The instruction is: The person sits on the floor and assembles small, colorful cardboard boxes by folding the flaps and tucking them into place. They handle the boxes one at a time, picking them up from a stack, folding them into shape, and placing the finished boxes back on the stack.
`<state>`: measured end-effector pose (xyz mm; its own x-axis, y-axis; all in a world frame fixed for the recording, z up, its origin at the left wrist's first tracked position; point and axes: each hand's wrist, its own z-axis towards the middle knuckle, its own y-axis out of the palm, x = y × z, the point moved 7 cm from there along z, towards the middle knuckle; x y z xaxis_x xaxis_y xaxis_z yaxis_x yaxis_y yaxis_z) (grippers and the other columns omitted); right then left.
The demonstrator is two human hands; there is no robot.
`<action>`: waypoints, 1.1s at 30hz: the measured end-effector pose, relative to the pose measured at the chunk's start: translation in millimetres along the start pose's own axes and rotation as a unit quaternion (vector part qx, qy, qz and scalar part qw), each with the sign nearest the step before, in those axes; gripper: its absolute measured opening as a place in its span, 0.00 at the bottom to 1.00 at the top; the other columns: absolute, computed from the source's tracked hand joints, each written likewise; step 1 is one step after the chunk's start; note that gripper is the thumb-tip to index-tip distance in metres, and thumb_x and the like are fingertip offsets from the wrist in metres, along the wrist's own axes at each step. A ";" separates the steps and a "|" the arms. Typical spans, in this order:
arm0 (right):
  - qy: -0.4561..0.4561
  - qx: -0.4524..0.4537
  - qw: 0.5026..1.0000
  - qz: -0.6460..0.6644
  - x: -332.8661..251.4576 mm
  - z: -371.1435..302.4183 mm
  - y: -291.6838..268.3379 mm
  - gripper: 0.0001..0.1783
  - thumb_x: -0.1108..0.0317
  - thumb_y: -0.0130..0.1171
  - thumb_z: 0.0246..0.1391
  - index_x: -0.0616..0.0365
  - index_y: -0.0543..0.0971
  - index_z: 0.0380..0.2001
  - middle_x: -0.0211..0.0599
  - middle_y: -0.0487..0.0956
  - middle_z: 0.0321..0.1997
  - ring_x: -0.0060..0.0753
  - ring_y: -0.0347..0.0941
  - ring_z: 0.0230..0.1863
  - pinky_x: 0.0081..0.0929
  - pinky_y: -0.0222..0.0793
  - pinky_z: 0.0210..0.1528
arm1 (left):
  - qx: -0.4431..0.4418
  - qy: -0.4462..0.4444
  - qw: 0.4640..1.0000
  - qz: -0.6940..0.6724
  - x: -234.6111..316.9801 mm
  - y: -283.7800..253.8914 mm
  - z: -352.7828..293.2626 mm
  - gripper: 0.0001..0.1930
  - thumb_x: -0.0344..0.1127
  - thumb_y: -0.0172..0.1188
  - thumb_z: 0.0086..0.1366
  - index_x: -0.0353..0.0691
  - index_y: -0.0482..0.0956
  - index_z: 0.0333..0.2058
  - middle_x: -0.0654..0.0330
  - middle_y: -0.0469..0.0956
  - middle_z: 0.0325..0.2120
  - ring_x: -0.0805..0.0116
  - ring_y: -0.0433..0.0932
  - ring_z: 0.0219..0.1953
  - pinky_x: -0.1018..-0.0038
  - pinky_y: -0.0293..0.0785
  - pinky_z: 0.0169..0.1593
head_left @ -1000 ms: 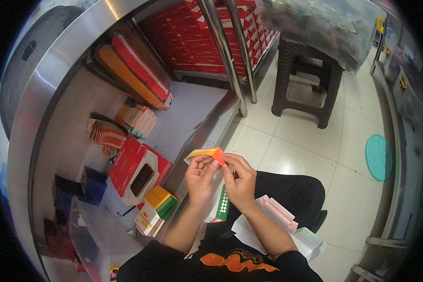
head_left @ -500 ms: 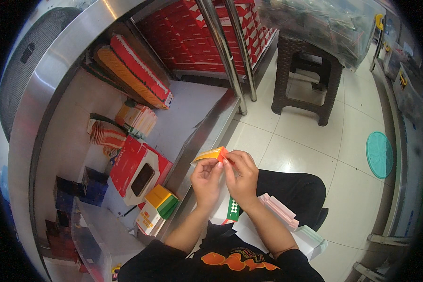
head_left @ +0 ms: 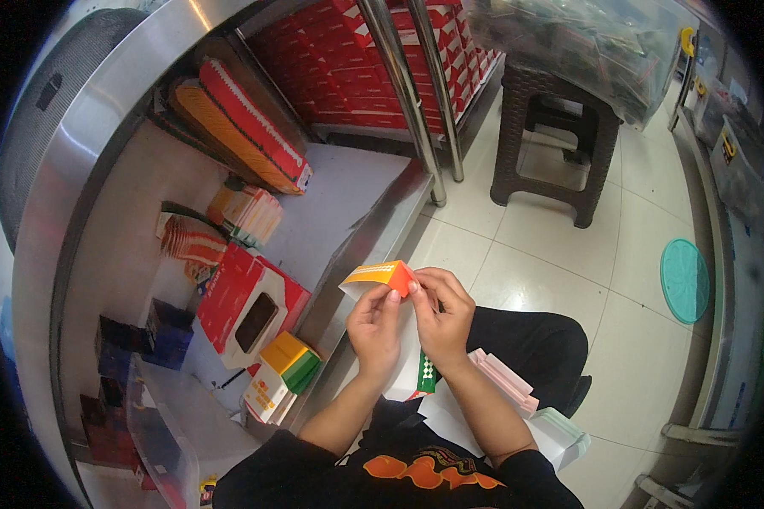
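An orange-and-yellow folded card [head_left: 373,273] with a white pattern along its edge and a white inner side is up in front of me, over my lap. My left hand [head_left: 373,331] is closed on its lower edge, thumb and fingers pinching. At the card's bright orange right end, my right hand [head_left: 446,321] pinches with thumb and fingertips. Below the hands lies a white card with a green checked edge [head_left: 425,373], partly hidden by my right forearm. Pink folded cards [head_left: 508,382] and pale green folded cards [head_left: 566,427] rest on my lap at the right.
To my left, a low shelf [head_left: 348,182] bears a red-and-white box [head_left: 229,297] with a phone [head_left: 256,322] on it, yellow and green card stacks [head_left: 289,366] and a clear bin [head_left: 165,424]. Ahead stands a brown stool [head_left: 560,136]; a teal round lid [head_left: 685,280] lies on the floor.
The card has tipped a little, so more of its white inner side shows. My right hand has shifted slightly right and up, its fingers still at the orange end.
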<state>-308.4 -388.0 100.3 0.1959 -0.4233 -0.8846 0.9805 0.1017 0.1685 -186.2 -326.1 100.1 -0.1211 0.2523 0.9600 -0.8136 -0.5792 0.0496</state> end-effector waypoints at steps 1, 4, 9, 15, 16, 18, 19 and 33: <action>0.005 0.005 1.000 0.003 0.7 -0.6 -0.6 0.06 0.79 0.60 0.55 0.69 0.81 0.36 0.42 0.79 0.39 0.26 0.76 0.37 0.20 0.72 0.35 | 0.003 -0.003 1.000 0.003 -0.6 0.1 -0.3 0.09 0.27 0.59 0.67 0.29 0.77 0.43 0.56 0.80 0.41 0.72 0.78 0.44 0.76 0.73 0.51; -0.027 0.001 0.999 -0.026 -3.6 0.3 -1.1 0.06 0.77 0.60 0.51 0.65 0.81 0.35 0.45 0.80 0.37 0.41 0.79 0.38 0.31 0.74 0.41 | 0.013 -0.002 1.000 -0.001 -0.7 0.1 -1.7 0.09 0.27 0.59 0.67 0.29 0.77 0.43 0.57 0.80 0.40 0.72 0.78 0.43 0.76 0.73 0.51; -0.037 -0.013 0.999 -0.018 -8.7 4.3 -2.4 0.05 0.79 0.61 0.53 0.67 0.81 0.35 0.42 0.79 0.38 0.28 0.76 0.36 0.21 0.71 0.37 | 0.025 0.023 0.999 0.017 2.9 -1.3 -1.3 0.09 0.27 0.60 0.67 0.29 0.78 0.43 0.57 0.81 0.39 0.73 0.79 0.42 0.77 0.73 0.50; 0.037 -0.013 0.997 0.066 -6.2 3.2 -3.8 0.04 0.79 0.61 0.54 0.68 0.81 0.34 0.35 0.75 0.38 0.19 0.70 0.33 0.15 0.67 0.34 | 0.010 0.018 1.000 0.022 4.3 -3.3 2.5 0.08 0.26 0.62 0.65 0.29 0.80 0.41 0.57 0.82 0.37 0.73 0.80 0.40 0.77 0.75 0.47; 0.044 -0.015 0.996 0.075 -5.3 3.3 -3.4 0.04 0.79 0.61 0.54 0.68 0.80 0.33 0.34 0.74 0.37 0.19 0.69 0.33 0.15 0.66 0.34 | 0.007 0.018 1.000 0.020 4.5 -3.1 2.6 0.08 0.26 0.63 0.64 0.29 0.81 0.41 0.57 0.82 0.37 0.73 0.80 0.40 0.77 0.75 0.47; 0.056 -0.029 0.996 0.069 -3.2 3.7 -1.8 0.04 0.79 0.61 0.54 0.69 0.80 0.34 0.34 0.73 0.38 0.19 0.70 0.33 0.15 0.66 0.34 | 0.003 0.019 1.000 0.009 4.1 -2.3 3.0 0.09 0.26 0.64 0.64 0.29 0.81 0.41 0.56 0.82 0.37 0.73 0.80 0.40 0.77 0.75 0.47; 0.066 -0.031 0.995 0.074 -1.4 3.7 -1.7 0.04 0.79 0.61 0.54 0.69 0.80 0.34 0.34 0.72 0.38 0.19 0.70 0.33 0.15 0.67 0.34 | 0.002 0.019 1.000 0.000 3.7 -2.2 3.1 0.09 0.26 0.64 0.63 0.29 0.81 0.41 0.56 0.83 0.37 0.73 0.80 0.40 0.77 0.75 0.48; 0.103 -0.041 0.991 0.076 2.5 -1.8 -2.0 0.05 0.77 0.63 0.53 0.66 0.82 0.34 0.33 0.77 0.30 0.16 0.68 0.27 0.16 0.61 0.28 | -0.047 -0.026 0.991 -0.125 -6.0 -1.3 10.7 0.06 0.23 0.63 0.62 0.31 0.81 0.38 0.56 0.82 0.38 0.71 0.80 0.40 0.76 0.75 0.48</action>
<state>-309.9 -387.7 97.0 0.3248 -0.2054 -0.9232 0.9335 0.2267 0.2779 -178.3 -335.2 97.2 0.1182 0.3371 0.9340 -0.8641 -0.4285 0.2640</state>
